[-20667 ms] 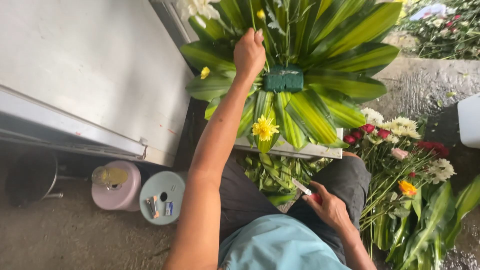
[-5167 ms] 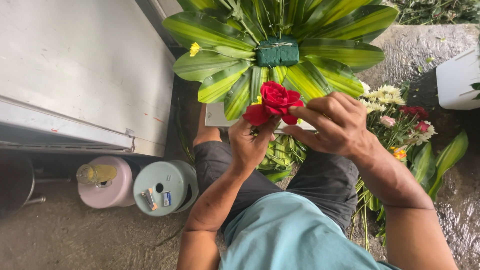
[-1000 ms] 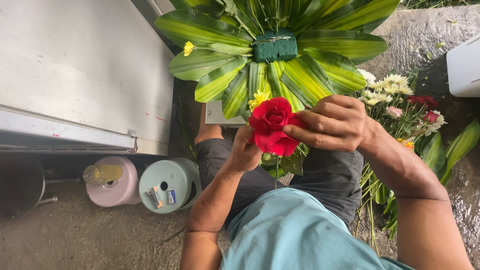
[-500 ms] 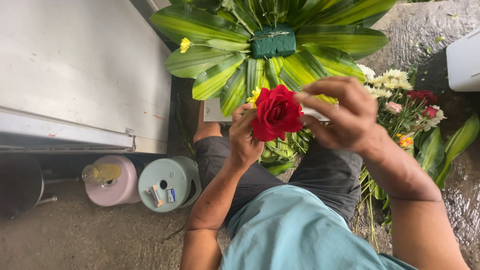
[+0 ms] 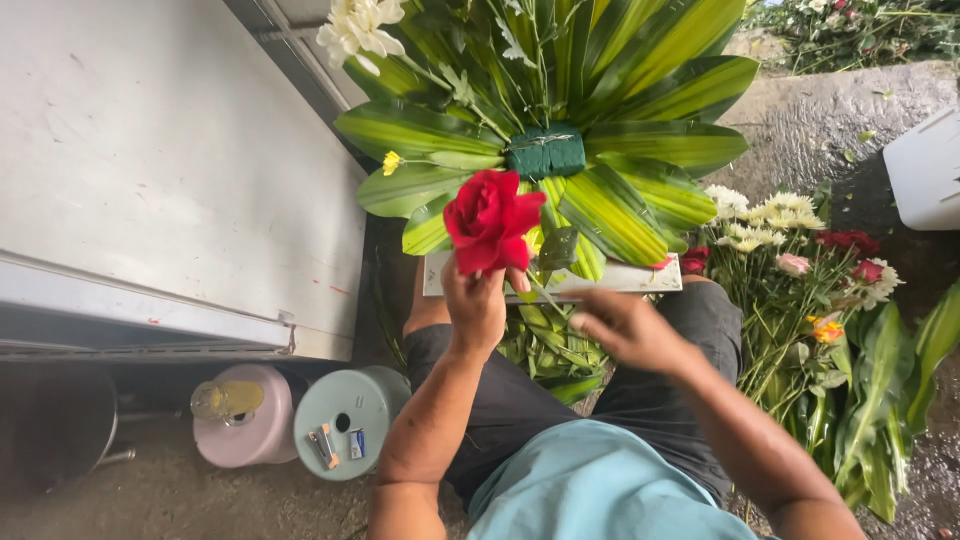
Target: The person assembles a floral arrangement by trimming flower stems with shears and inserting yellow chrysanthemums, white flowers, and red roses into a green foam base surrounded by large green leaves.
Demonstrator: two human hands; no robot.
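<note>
My left hand (image 5: 478, 305) grips a red rose (image 5: 490, 220) by its stem and holds it upright in front of a fan of striped green leaves (image 5: 610, 120). A block of green floral foam (image 5: 545, 153) sits at the middle of that fan. A small yellow flower (image 5: 391, 162) and white flowers (image 5: 360, 25) stick out of the arrangement on the left. My right hand (image 5: 625, 330) hovers a little to the right of the rose, fingers loosely apart, holding nothing. A leaf on the rose stem (image 5: 557, 248) hangs between the two hands.
A heap of cut flowers (image 5: 800, 260) lies on the wet ground to my right. A pink stool (image 5: 245, 425) and a pale green stool (image 5: 345, 420) stand at lower left under a grey metal panel (image 5: 160, 170). A white container (image 5: 925, 170) sits at right.
My right hand has let go of the rose and drawn back to the right. My left hand has lifted the rose higher, toward the foam block.
</note>
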